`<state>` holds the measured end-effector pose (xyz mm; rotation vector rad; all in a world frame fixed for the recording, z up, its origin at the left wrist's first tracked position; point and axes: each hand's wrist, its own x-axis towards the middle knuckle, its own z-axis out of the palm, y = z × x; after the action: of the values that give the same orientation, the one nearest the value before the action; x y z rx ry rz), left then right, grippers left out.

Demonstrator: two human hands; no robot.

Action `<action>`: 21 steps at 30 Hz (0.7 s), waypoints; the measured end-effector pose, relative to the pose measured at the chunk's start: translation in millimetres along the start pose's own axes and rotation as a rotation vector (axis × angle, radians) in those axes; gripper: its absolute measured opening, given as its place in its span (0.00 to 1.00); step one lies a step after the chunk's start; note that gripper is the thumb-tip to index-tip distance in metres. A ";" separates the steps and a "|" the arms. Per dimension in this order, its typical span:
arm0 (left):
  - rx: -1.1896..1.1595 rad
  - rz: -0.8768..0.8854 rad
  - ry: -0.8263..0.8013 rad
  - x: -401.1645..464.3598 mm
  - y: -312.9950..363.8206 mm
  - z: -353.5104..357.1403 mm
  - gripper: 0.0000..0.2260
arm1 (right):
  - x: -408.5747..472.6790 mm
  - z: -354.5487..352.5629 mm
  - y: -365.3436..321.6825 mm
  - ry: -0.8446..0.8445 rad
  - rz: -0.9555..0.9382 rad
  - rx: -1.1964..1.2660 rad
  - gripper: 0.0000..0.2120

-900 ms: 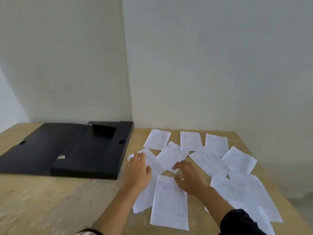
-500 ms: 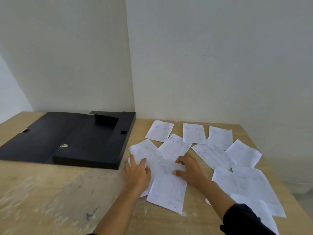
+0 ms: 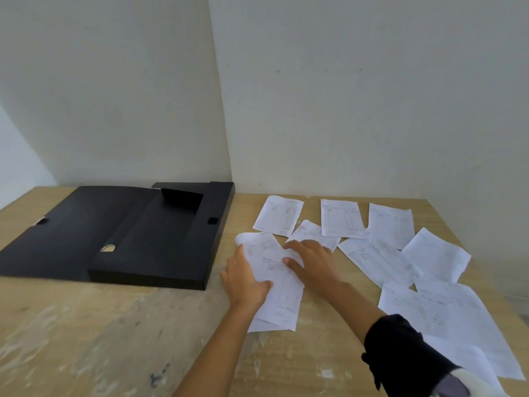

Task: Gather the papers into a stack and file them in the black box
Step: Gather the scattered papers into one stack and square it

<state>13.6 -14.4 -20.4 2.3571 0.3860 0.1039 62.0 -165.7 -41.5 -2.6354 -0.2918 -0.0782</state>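
Note:
A small pile of white printed sheets (image 3: 282, 293) lies on the wooden table (image 3: 86, 333) just right of the black box. My left hand (image 3: 246, 279) grips the pile's left edge, thumb on top. My right hand (image 3: 313, 260) lies flat across the pile's upper right part, fingers spread. The black box (image 3: 160, 239) is a flat file case lying open, its lid flap (image 3: 57, 227) spread out to the left. Several more loose sheets (image 3: 375, 253) are scattered to the right, some overlapping, reaching the near right corner (image 3: 446, 313).
White walls meet in a corner behind the table (image 3: 223, 110). The table's right edge runs close beside the outermost sheets. A dark sleeve (image 3: 400, 353) covers my right forearm at the lower right. Pale smears mark the wood at the front left.
Both hands have drawn the near sheets together into one overlapping pile and shifted it slightly left. The left hand now grips its edge, and the view has tilted down somewhat.

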 end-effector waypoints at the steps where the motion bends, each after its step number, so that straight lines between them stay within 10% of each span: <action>1: -0.058 0.014 0.019 1.6 1.7 -0.8 0.36 | -3.1 1.1 3.9 0.023 0.043 0.014 0.18; 6: -0.318 -0.073 0.045 12.5 3.5 -7.6 0.33 | -10.2 3.0 13.4 -0.052 0.089 0.034 0.22; 11: -0.257 -0.054 0.023 29.3 -1.9 -16.0 0.05 | 0.1 -17.6 9.8 0.117 0.131 0.255 0.12; 21: -0.354 -0.108 -0.102 39.3 -3.1 -12.5 0.06 | 11.4 -23.2 7.7 0.073 0.437 0.181 0.33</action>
<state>47.9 8.0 -14.8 1.9801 0.4075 0.0005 74.7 -181.2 -23.4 -2.4481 0.2898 -0.0013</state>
